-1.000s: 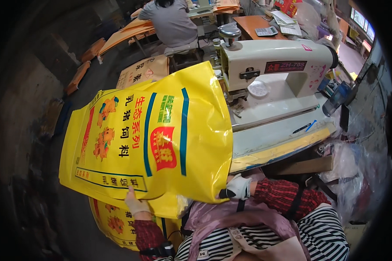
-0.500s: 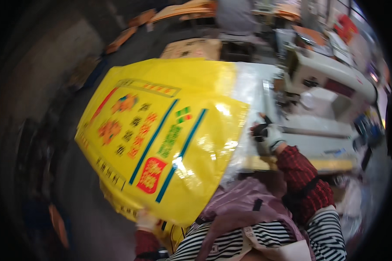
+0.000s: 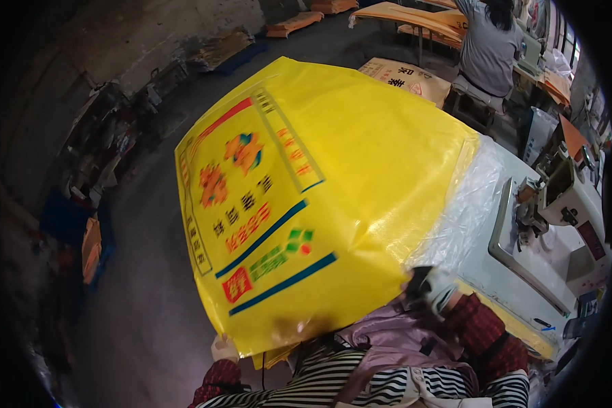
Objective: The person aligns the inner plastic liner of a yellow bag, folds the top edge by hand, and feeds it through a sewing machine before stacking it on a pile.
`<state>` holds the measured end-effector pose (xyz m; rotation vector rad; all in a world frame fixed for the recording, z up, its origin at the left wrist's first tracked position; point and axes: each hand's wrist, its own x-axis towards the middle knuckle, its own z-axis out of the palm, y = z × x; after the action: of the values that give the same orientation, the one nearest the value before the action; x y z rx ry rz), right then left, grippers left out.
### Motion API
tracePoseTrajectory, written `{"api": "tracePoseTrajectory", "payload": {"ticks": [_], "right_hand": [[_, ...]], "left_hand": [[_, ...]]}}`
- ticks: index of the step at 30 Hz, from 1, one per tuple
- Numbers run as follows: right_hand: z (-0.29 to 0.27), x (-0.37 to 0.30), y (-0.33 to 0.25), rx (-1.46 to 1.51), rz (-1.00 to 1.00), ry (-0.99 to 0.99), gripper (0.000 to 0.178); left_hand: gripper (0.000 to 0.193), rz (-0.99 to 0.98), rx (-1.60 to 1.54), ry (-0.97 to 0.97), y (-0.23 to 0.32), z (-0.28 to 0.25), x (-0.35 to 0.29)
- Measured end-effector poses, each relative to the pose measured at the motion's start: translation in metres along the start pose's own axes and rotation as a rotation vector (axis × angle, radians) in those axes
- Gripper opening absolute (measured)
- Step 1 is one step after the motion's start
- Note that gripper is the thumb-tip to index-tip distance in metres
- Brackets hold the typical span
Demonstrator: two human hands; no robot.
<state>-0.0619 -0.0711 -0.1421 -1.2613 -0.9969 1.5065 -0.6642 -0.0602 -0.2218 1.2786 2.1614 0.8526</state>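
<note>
Although I work from afar, I can see my right hand (image 3: 432, 289), at four o'clock, with its gloved fingers closed on a near corner of the yellow bag (image 3: 336, 204); my left hand (image 3: 224, 349), at seven, meets its lower edge, fingers hidden, so I cannot tell how tightly they grip. The bag fills the centre, bowed between them. I judge it light, springy and slick, likelier to crease than tear, so I would pinch both near corners. Clear plastic film (image 3: 459, 207) borders it at three, over a pale table (image 3: 486, 258) bearing a sewing machine (image 3: 581, 204). Grey floor (image 3: 136, 292) spreads at eight; a brown sack (image 3: 411, 80) lies at one, a seated co-worker (image 3: 488, 54) near two.
</note>
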Motion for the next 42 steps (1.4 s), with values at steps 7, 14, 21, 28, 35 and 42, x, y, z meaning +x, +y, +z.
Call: {"api": "tracePoseTrajectory", "payload": {"ticks": [7,14,21,28,35,42], "right_hand": [[0.098,0.049,0.0,0.31,0.345,-0.149,0.015],[0.098,0.128,0.114,-0.426,0.217,0.07,0.024],[0.109,0.117,0.077,-1.478,0.218,-0.085,0.025],[0.101,0.113,0.091,-1.468,0.202,0.04,0.023],[0.086,0.082,0.094,-1.427,0.216,0.088,0.023],[0.096,0.058,0.071,-1.267,0.092,0.02,0.023]], "left_hand": [[0.03,-0.334,0.653,-0.008,-0.009,-0.026,-0.025],[0.034,-0.518,0.564,-0.161,-0.038,-0.023,0.005],[0.038,-0.444,0.389,-0.13,-0.123,-0.006,0.039],[0.042,-0.185,0.749,-0.195,-0.233,0.034,0.026],[0.048,-0.479,0.495,-0.186,-0.13,0.024,0.031],[0.037,0.557,0.488,0.296,0.112,0.067,0.095]]}}
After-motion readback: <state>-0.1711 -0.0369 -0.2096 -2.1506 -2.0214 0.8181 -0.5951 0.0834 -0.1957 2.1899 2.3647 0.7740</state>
